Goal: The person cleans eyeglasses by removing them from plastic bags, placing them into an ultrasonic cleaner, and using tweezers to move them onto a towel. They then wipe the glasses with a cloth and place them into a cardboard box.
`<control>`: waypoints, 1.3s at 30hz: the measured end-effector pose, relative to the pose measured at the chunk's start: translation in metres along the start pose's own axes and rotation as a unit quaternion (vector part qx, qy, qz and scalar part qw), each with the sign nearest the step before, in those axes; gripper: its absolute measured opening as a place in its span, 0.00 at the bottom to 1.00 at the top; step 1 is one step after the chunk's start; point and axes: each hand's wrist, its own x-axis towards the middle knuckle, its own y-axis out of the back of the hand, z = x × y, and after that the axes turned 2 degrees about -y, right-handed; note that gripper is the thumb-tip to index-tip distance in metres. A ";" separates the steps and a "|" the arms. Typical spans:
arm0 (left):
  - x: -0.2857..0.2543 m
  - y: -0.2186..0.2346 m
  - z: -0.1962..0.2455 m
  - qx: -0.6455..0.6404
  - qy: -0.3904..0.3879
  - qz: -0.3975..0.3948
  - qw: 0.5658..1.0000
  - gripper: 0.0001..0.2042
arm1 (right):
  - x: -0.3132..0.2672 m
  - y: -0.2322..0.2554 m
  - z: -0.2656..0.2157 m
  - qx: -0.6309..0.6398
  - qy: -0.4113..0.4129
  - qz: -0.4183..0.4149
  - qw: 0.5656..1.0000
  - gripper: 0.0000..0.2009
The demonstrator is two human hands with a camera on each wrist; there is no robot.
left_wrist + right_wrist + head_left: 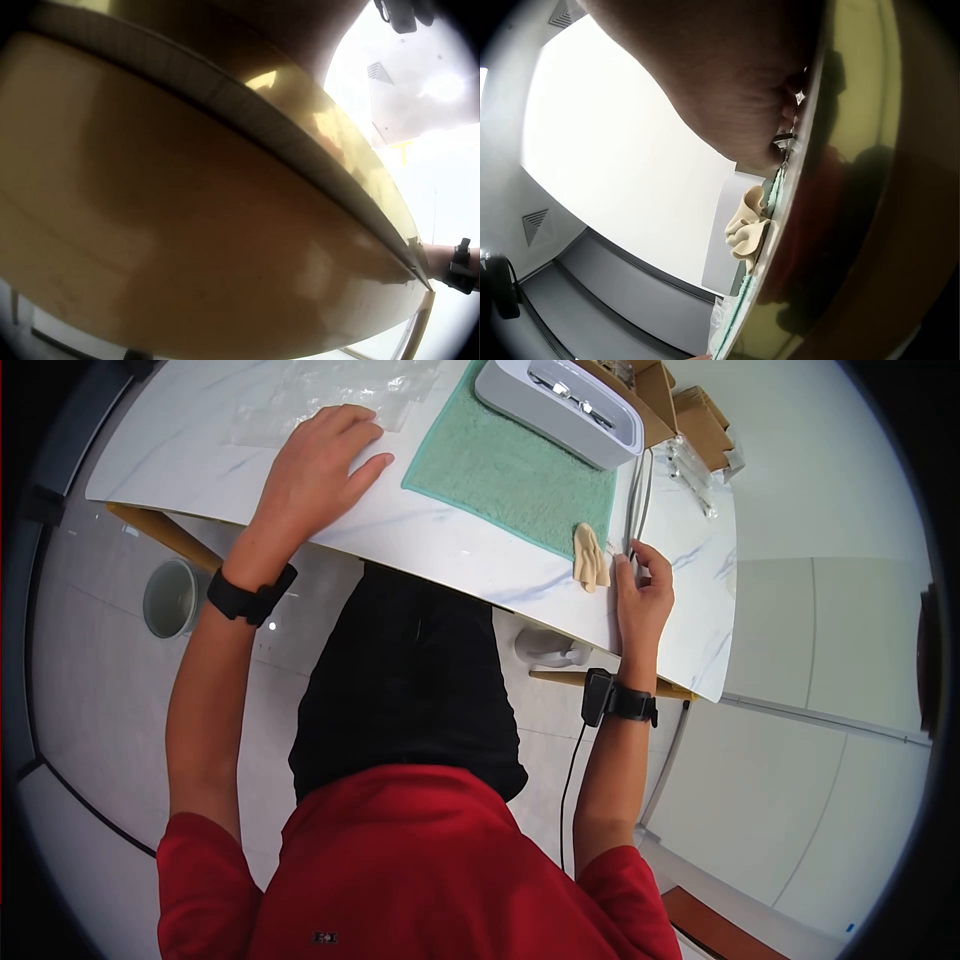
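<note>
In the head view, the left hand [318, 472] rests on the table, fingers relaxed, beside clear plastic bags [285, 405]. At the table's right side, the right hand [645, 595] has its thumb and index finger closed at the lower end of a thin grey cable [634, 510]. A small dark piece [784, 138] shows at the fingertips of the right hand [720, 90] in the right wrist view. A crumpled beige cloth [588, 558] lies just left of that hand, on the corner of the green towel [500, 480].
A grey-white oblong container [560, 415] with shiny metal items inside stands on the towel. Behind it are open cardboard boxes [700, 425] and small clear packets [692, 475]. The left wrist view mostly shows the table's underside [187, 225]. A bin [172, 600] stands on the floor.
</note>
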 end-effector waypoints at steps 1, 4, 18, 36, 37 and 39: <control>0.000 0.000 0.000 -0.004 0.000 -0.001 1.000 0.12 | 0.000 0.000 -0.001 0.010 -0.003 0.001 1.000 0.14; 0.001 0.001 0.002 -0.001 0.007 -0.005 1.000 0.12 | 0.000 -0.002 0.002 0.019 0.005 0.004 1.000 0.13; 0.000 -0.001 0.000 0.018 0.008 -0.013 1.000 0.13 | 0.001 -0.001 0.000 -0.001 -0.002 0.003 1.000 0.14; -0.015 0.002 0.015 0.001 0.028 0.001 1.000 0.15 | 0.000 -0.002 0.000 -0.031 0.000 0.007 0.999 0.15; -0.018 0.004 0.018 -0.008 0.028 0.006 1.000 0.15 | 0.000 -0.001 -0.004 -0.025 -0.006 0.003 1.000 0.15; -0.021 0.008 0.022 0.003 0.032 0.000 0.999 0.14 | -0.002 -0.001 -0.005 -0.015 -0.013 0.000 1.000 0.15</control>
